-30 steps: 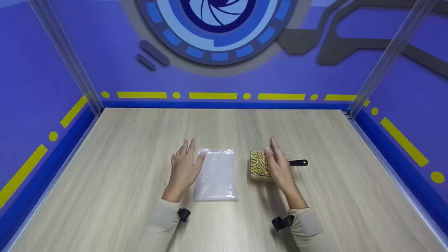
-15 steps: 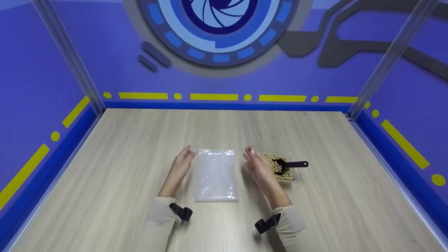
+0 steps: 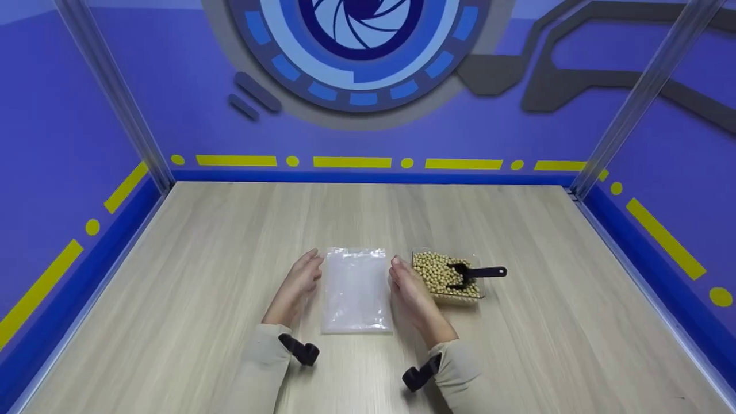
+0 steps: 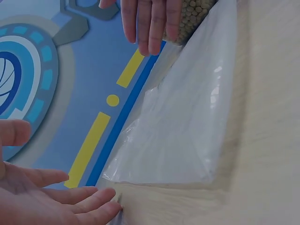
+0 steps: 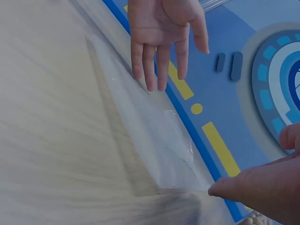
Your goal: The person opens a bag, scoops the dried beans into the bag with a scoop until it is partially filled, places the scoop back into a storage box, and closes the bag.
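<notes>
A stack of clear plastic bags [image 3: 356, 293] lies flat in the middle of the table, its upper end glossy. My left hand [image 3: 296, 287] is at its left edge, palm turned inward, fingers straight and holding nothing, as the left wrist view shows. On the opposite side my right hand [image 3: 413, 290] faces it the same way, fingers extended, close to the bags' right edge. Just right of that hand stands a clear box [image 3: 454, 298] filled with dried soybeans [image 3: 431, 270]. A black scoop [image 3: 486, 272] is sunk in the beans, its handle pointing right over the rim.
The wooden table [image 3: 230, 230] is bounded by blue panels [image 3: 356, 138] with yellow marks at the back and sides. Metal posts [image 3: 115, 86] rise at the back corners. Black wrist cameras [image 3: 422, 372] are strapped over both sleeves.
My right hand has moved left, off the bean box to the bags' right side, uncovering the scoop. My left hand has turned its palm inward and drawn slightly lower beside the bags.
</notes>
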A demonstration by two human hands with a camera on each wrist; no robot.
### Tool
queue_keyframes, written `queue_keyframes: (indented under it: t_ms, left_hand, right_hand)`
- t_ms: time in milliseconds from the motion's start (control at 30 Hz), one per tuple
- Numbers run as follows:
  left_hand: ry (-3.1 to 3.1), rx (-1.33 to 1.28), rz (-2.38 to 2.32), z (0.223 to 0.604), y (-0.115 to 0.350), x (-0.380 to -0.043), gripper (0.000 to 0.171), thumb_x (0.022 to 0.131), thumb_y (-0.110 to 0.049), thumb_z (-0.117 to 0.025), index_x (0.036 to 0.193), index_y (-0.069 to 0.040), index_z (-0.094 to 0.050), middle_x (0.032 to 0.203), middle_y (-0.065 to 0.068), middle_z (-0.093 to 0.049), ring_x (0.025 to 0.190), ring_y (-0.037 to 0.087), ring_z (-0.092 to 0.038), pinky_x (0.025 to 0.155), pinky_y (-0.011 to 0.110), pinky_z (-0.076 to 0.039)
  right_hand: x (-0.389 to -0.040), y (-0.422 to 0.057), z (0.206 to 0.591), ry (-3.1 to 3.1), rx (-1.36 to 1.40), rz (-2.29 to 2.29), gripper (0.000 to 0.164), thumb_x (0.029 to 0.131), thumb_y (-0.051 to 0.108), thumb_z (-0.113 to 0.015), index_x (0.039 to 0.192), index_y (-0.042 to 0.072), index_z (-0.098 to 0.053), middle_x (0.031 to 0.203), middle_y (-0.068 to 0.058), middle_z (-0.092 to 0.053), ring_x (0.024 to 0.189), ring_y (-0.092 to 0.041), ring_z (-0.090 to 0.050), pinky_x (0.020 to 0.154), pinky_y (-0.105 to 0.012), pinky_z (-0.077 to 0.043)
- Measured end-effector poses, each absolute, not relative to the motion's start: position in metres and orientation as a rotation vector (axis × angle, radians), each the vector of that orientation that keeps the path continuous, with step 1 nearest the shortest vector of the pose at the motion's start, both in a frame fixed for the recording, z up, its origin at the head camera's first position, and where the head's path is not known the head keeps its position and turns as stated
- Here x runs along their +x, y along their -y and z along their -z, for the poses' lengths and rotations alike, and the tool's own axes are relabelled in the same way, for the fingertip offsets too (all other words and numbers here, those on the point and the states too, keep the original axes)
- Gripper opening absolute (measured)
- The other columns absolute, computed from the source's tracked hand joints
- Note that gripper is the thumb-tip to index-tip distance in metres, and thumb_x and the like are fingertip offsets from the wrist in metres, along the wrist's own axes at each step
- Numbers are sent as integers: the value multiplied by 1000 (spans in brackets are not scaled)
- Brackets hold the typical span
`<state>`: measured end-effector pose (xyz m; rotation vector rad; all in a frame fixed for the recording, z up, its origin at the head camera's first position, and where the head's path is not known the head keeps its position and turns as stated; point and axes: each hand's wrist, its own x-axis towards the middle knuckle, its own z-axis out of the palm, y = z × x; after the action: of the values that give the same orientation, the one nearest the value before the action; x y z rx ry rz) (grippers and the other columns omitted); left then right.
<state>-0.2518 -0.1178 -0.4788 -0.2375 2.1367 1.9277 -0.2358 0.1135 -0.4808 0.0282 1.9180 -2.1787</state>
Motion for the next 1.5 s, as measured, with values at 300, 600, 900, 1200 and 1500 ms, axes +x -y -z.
queue_keyframes:
  t_ms: [300, 600, 900, 1200, 1500]
  left_hand:
    - [-1983, -318, -2004, 483, 117, -253, 58, 102, -27, -37, 153, -7, -20, 157, 21, -21, 142, 35, -29, 116, 46, -24]
    - [-1914, -379, -2081, 485, 117, -255, 56, 101, -22, -40, 152, -6, -24, 155, 19, -25, 138, 32, -35, 115, 44, -27]
    - [-1940, -379, -2118, 488, 118, -256, 53, 99, -20, -43, 148, -2, -30, 142, 18, -39, 118, 28, -42, 103, 42, -38]
    - [-1927, -382, -2167, 489, 118, -258, 50, 98, -15, -46, 144, 1, -35, 118, 12, -46, 96, 20, -46, 81, 30, -40]
    - [-2039, -316, -2217, 486, 120, -258, 42, 96, -8, -46, 134, 11, -46, 105, 13, -59, 80, 15, -55, 67, 24, -46]
  right_hand:
    - [-233, -102, 490, -1979, 160, 2124, 66, 102, 27, -37, 150, -9, -8, 158, -26, -3, 147, -38, -3, 119, -47, -5]
    - [-233, -93, 495, -1949, 174, 2142, 66, 102, 26, -37, 150, -9, -10, 158, -25, -5, 147, -37, -3, 119, -47, -6]
    - [-234, -88, 500, -1900, 172, 2223, 67, 99, 19, -44, 148, -13, -11, 157, -29, -8, 146, -41, -8, 118, -49, -12]
    - [-234, -88, 499, -1892, 223, 2179, 68, 100, 22, -47, 150, -9, -12, 154, -31, -17, 140, -47, -23, 115, -52, -23]
    - [-236, -89, 494, -1905, 152, 2165, 66, 100, 17, -45, 150, -9, -10, 155, -29, -18, 137, -48, -29, 110, -51, -32]
